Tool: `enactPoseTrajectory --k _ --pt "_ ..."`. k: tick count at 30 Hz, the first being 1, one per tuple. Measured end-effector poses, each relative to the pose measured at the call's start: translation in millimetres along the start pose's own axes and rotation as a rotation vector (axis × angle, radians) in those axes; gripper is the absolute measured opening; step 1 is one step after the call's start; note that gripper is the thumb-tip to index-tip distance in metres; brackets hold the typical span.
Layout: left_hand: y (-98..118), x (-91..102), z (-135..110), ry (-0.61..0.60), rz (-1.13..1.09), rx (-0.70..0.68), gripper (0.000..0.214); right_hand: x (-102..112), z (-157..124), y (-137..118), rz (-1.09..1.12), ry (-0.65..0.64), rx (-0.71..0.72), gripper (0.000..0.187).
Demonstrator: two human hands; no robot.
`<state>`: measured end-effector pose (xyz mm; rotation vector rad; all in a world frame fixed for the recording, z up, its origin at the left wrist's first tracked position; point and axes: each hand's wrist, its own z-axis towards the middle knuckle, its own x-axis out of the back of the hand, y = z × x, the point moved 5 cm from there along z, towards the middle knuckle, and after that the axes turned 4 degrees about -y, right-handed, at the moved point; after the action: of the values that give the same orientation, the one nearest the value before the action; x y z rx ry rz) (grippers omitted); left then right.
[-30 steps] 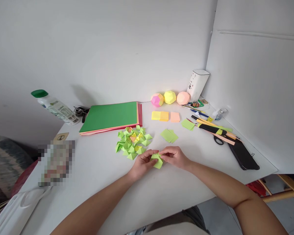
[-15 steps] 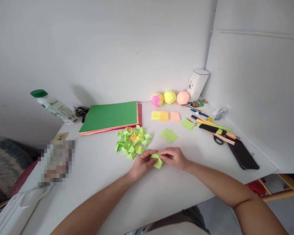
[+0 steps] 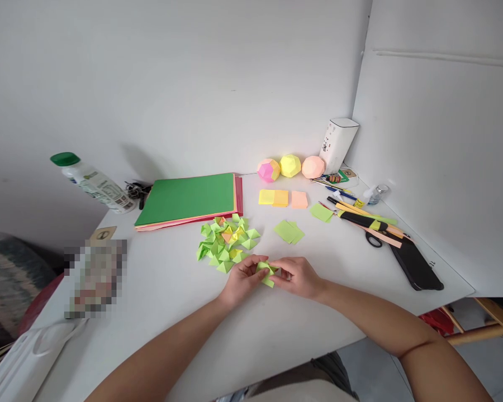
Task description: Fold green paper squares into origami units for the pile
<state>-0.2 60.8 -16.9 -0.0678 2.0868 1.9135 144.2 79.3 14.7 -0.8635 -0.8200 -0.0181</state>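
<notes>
A small light-green folded paper piece [image 3: 266, 273] is pinched between both hands just above the white table [image 3: 171, 312]. My left hand [image 3: 243, 282] grips its left side with closed fingers. My right hand [image 3: 298, 276] pinches its right side. Directly behind the hands lies a pile of several folded green, yellow and orange paper units [image 3: 226, 240]. A few flat green paper squares [image 3: 289, 231] lie to the right of that pile.
A stack of coloured sheets, green on top [image 3: 190, 198], lies at the back. Three paper balls [image 3: 290, 166], sticky-note pads [image 3: 281, 198], a white box [image 3: 337, 144], pens and scissors [image 3: 371, 226], a black case [image 3: 417, 267] and a bottle [image 3: 93, 183] surround it.
The green piece looks more folded and smaller between the fingers. My right hand has shifted slightly left and closed tighter on it. Everything else stays put.
</notes>
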Motion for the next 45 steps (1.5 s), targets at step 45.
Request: enactPoseTrajectory --k 45 --pt "5 -4.2 -2 -0.007 0.244 -0.040 0.019 2 6 8 0.281 -0.061 -0.232 0.012"
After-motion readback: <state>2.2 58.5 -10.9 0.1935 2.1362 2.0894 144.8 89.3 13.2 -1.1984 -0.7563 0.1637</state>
